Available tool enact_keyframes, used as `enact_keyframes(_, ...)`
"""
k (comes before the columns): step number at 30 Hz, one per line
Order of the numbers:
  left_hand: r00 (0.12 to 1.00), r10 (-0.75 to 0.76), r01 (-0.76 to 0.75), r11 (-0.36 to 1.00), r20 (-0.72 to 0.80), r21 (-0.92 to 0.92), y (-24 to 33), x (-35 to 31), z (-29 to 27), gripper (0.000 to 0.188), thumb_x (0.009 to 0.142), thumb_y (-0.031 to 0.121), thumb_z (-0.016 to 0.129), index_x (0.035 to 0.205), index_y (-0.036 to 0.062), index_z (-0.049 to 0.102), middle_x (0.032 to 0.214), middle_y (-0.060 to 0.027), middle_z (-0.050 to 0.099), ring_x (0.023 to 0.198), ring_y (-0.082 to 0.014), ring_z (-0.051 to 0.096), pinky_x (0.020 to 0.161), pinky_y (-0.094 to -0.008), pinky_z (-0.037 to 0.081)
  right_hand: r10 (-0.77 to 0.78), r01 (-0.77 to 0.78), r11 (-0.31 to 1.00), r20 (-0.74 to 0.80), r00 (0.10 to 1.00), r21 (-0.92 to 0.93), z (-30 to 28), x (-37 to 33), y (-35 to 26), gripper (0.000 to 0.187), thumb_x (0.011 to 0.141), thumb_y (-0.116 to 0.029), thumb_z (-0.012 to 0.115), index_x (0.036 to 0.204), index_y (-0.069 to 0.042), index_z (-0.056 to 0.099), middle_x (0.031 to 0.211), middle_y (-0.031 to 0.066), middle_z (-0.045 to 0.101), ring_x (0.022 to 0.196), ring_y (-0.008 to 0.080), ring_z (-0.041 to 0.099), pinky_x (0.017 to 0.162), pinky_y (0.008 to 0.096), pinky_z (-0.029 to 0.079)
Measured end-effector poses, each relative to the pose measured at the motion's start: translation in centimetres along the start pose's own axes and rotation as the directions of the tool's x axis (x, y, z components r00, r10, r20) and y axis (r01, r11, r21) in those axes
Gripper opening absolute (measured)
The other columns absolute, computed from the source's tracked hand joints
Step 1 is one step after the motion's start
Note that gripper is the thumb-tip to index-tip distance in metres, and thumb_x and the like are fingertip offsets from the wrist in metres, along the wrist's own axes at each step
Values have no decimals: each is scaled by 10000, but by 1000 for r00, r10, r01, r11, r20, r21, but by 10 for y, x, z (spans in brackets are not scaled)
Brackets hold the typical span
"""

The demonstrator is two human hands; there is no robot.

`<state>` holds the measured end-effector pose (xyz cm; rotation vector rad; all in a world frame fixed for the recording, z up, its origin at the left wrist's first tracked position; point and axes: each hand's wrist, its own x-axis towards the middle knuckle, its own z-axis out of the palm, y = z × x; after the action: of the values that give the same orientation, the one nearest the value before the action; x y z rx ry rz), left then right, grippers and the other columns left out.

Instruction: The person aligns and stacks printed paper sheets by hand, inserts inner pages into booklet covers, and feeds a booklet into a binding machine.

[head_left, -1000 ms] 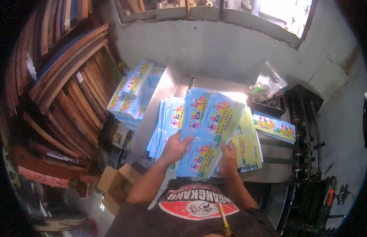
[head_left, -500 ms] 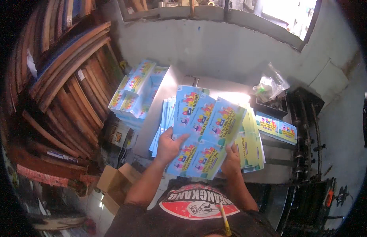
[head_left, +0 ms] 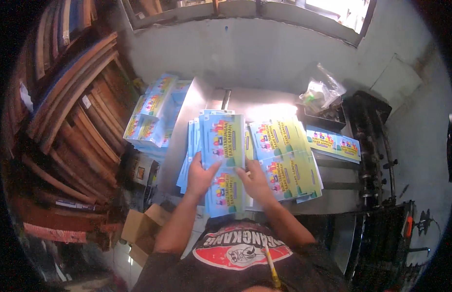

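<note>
The left hand (head_left: pixel 201 179) pinches printed sheets (head_left: pixel 226 143) firmly over the bench (head_left: pixel 250 100); the right hand (head_left: pixel 257 184), fingers (head_left: pixel 253 168) partly curled, meets their opposite edge, its grip unclear. Uneven edge pressure could skew the sheets; a slack pinch could spill them.

A bright window (head_left: pixel 289 9) sits in the grey wall (head_left: pixel 187 56).
</note>
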<state>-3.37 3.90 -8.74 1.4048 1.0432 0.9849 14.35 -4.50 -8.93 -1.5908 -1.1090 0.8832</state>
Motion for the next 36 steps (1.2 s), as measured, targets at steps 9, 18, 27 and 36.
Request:
enact_keyframes(9,982,169,20,373,-88,928,-24,26,-10,704,801,386,663,1364,73,378,1430,-189,293,1313,-376,268,976,-634,251,25,-382,738,-543,840,-556,-190,7,68,748,757,-420,718,1243,88,460,1260,291,470,1193,403,442,1015,437,356)
enact_keyframes(18,939,-229,201,971,256,133,-24,-13,145,710,798,282,691,1324,-62,361,1241,-248,495,1162,-322,495,980,-403,394,326,-402,823,-246,913,-400,-215,22,83,804,680,-608,704,1071,87,598,1013,258,633,916,378,629,822,425,491)
enact_keyframes(27,902,-365,401,906,229,-135,-35,-16,201,742,824,209,660,1381,-58,250,1239,-223,504,1145,-276,522,954,-348,425,253,-255,779,-86,964,-572,-237,20,84,735,648,-487,769,1154,11,582,1217,250,494,1153,415,451,981,465,388)
enact_keyframes(36,960,-278,279,955,23,-102,-13,-7,210,570,778,132,718,1247,-51,450,1036,-156,633,861,-231,646,753,-344,521,154,-131,869,9,988,-478,-245,20,101,803,669,-418,774,1279,4,468,1233,226,453,1182,379,415,1011,455,362)
